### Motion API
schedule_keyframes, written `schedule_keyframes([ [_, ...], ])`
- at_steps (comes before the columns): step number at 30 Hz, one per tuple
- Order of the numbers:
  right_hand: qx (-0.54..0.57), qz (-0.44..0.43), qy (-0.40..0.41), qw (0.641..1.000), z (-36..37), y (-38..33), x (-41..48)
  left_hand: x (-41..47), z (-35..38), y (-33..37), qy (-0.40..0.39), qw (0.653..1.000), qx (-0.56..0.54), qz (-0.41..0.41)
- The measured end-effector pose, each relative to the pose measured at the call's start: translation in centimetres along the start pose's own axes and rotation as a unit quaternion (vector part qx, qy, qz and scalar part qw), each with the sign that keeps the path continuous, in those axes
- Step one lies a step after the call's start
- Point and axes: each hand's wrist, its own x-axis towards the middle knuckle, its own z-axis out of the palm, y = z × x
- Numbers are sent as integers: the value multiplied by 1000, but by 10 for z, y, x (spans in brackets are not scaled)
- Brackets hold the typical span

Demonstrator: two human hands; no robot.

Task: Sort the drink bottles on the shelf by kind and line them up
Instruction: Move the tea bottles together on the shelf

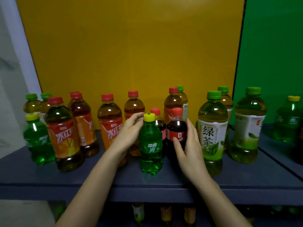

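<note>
Cola in a small red-capped plastic bottle (177, 130), midway along the dark shelf (49, 177), looks full and slick; grip its waist, where your right hand (188, 148) lies near-flat, while your left hand (129, 133) curls behind the green yellow-capped bottle (150, 145), hold unclear.

The small green clear-plastic soda bottle (150, 145) with a yellow plastic cap is glossy, like the brown tea bottles with shiny orange film labels (63, 136). The dark blue shelf board (114, 177) looks smooth and matt, as does the flat yellow back panel (131, 46).
</note>
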Motion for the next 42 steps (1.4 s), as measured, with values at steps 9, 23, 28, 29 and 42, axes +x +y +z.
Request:
schedule_keyframes([
  [9,19,92,-16,995,17,15,8,23,2,1,-85,990,-47,-99],
  [23,53,118,-15,992,20,20,13,41,3,-10,-192,972,-55,-127],
  [28,44,116,-13,992,19,16,16,43,4,-12,-155,985,35,-67],
  [29,42,114,-11,993,18,15,17,43,4,-12,-146,987,36,-63],
  [42,17,48,15,999,-3,-18,36,49,-6,38,-68,997,34,31],
])
